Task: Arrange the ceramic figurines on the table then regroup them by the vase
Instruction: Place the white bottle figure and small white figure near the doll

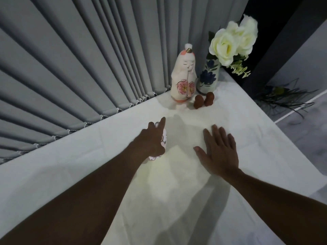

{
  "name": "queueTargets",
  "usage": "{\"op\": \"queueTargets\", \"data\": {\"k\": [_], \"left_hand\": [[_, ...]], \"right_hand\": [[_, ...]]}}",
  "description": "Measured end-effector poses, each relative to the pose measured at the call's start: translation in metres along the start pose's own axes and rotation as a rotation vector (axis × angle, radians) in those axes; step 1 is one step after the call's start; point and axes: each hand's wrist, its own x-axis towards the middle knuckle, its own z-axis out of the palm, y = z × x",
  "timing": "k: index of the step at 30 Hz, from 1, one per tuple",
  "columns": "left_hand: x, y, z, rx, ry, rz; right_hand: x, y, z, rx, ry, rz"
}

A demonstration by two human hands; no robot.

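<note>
Head view: white-clothed table (177, 191) (grey blinds (79, 68) behind), left hand (152, 140) grip around pale figurine (163, 138), right hand (218, 152) flat.

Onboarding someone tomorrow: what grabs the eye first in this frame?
The tall white figurine with a pink flower stands at the table's far edge, beside the blue-flowered vase of white roses. Two small brown figurines stand just in front. Nearer, the left hand covers a pale pink-patterned figurine; the right hand lies spread, flat.

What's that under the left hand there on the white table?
A pale ceramic figurine with pink flower markings shows beneath the left hand, whose fingers are wrapped around it. Only its edges peek out; the hand covers its face and full shape.
</note>
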Motion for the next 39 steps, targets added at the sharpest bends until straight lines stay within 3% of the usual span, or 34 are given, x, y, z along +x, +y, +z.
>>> {"op": "queueTargets", "data": {"k": [7,17,39], "left_hand": [[0.048,0.050,-0.015,0.069,0.008,0.158],[0.090,0.074,-0.019,-0.127,0.116,0.313],[0.099,0.079,-0.022,-0.093,0.006,0.236]], "right_hand": [[0.003,0.002,0.005,-0.010,0.012,0.022],[0.008,0.006,0.005,-0.006,0.048,0.020],[0.010,0.008,0.006,-0.016,0.065,0.024]]}}
